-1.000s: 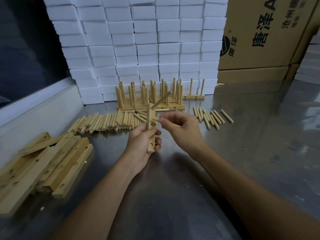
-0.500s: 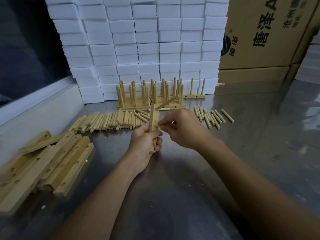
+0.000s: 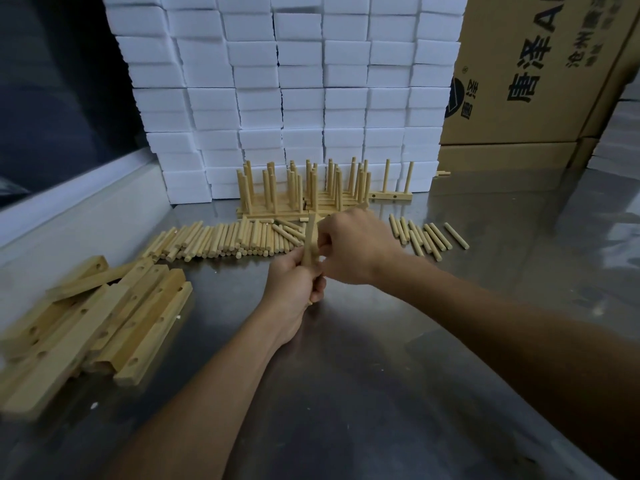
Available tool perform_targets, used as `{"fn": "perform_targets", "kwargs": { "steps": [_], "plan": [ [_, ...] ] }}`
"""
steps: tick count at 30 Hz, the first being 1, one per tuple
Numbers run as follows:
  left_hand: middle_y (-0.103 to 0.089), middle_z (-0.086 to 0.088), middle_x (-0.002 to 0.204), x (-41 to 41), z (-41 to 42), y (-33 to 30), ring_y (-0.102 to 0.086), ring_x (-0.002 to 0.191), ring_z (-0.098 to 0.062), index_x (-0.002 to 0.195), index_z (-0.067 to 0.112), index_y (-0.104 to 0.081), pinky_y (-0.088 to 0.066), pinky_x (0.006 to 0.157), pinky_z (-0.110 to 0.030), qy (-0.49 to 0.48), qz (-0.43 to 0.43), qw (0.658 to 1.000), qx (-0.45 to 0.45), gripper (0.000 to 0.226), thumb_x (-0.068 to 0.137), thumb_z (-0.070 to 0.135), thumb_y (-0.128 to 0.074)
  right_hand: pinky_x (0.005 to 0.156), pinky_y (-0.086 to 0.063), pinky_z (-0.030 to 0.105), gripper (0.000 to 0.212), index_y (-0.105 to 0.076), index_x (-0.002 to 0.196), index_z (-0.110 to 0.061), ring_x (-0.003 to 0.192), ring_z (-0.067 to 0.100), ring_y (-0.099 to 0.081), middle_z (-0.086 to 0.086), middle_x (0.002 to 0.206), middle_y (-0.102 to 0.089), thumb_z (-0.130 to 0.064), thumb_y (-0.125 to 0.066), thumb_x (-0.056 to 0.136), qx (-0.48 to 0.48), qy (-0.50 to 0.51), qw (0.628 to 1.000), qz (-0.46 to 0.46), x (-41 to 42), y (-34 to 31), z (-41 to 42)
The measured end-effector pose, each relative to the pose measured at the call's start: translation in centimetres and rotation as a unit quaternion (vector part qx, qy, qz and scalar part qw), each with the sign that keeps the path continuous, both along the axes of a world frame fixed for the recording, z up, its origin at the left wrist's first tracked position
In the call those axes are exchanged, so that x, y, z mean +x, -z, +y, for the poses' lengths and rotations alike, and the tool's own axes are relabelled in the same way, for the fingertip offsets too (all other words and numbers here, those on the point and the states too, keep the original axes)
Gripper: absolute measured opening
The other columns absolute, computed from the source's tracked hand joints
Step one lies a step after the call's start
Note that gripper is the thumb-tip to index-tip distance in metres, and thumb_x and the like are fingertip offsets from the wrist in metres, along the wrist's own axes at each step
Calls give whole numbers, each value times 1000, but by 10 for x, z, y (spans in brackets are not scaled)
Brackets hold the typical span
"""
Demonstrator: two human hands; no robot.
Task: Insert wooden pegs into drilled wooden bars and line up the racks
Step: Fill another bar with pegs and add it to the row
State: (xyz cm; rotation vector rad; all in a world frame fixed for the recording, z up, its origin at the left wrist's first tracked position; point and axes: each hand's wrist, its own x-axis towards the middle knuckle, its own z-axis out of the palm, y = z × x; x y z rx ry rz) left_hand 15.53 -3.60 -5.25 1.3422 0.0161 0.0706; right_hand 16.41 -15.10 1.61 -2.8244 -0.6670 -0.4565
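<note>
Right hand (image 3: 353, 249) has closed in on the pale drilled wooden bar (image 3: 309, 249) since a second ago; the short round wooden peg it carried, then sticking out at a slant, is now almost hidden behind its curled fingers, likely going into a hole. Left hand (image 3: 294, 278) wraps the bar's lower half, holding it upright above the steel table (image 3: 381, 375). Beyond the grip: loose pegs (image 3: 221, 239) and finished peg racks (image 3: 304, 192); bare bars (image 3: 104, 317) lie left.
</note>
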Motion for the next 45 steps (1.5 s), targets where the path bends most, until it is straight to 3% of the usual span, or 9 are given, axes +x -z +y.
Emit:
{"fn": "perform_targets", "kwargs": {
  "steps": [5,7,9,12,23,31,36,40,45],
  "plan": [
    [-46,-3,59,0,0,1,-42,46,-10,82,9,-64,-29,39,-22,-3,1,1000,13,29,91,-11,-46,62,-58,31,10,-70,77,-3,69,21,-64,7,76,-69,-9,-61,78,180,66,973,132,10,-4,3],
    [-48,0,55,0,0,0,-42,46,-10,77,10,-64,-28,40,-23,-6,4,1000,9,30,91,-11,-46,66,-59,36,11,-64,77,-6,69,25,-63,5,72,-65,-17,-64,79,16,3,999,35,6,-3,1],
    [-50,2,52,0,-1,-1,-42,47,-11,73,10,-62,-27,43,-25,-11,11,1000,8,34,91,-11,-43,58,-50,35,19,-55,81,-14,58,22,-47,0,64,-45,-30,-64,85,-183,-53,976,-102,-2,3,0],
    [-47,1,52,0,-1,-3,-40,49,-11,70,11,-62,-26,45,-26,-17,19,1000,7,40,91,-13,-37,55,-36,33,24,-58,89,-15,49,15,-26,-1,63,-31,-39,-57,93,-222,-63,962,-149,-4,11,3],
    [-45,1,54,-3,-1,-3,-39,44,-8,83,6,-62,-27,37,-21,-9,16,999,33,29,90,-13,-41,60,-41,29,16,-57,83,-19,73,19,-56,-1,77,-59,-33,-62,79,7,48,998,46,12,3,5],
    [-46,-1,60,-5,-3,-3,-38,48,-11,96,5,-68,-31,40,-20,0,-1,997,80,28,94,-9,-44,34,-31,16,18,-60,77,-9,51,11,-43,2,66,-58,-17,-49,89,204,119,935,266,19,-5,5],
    [-45,-6,64,-4,-2,-4,-42,49,-12,92,2,-62,-29,41,-23,-3,24,999,29,27,93,-12,-39,50,-38,23,24,-46,69,-18,59,12,-49,-1,68,-52,-29,-60,86,-4,64,995,73,15,-8,14],
    [-46,-6,57,-2,0,-4,-40,48,-14,83,2,-60,-24,43,-27,-4,26,999,25,35,84,-18,-31,46,-22,24,36,-32,62,-19,50,13,-39,-2,58,-42,-32,-54,87,-207,-36,966,-154,12,-5,12],
    [-45,-3,57,-2,0,-1,-40,47,-11,84,4,-61,-27,42,-23,-10,19,999,46,31,90,-14,-37,48,-30,26,29,-42,66,-20,56,13,-45,-2,64,-50,-37,-56,84,-88,58,994,-42,16,0,15]
  ]
}}
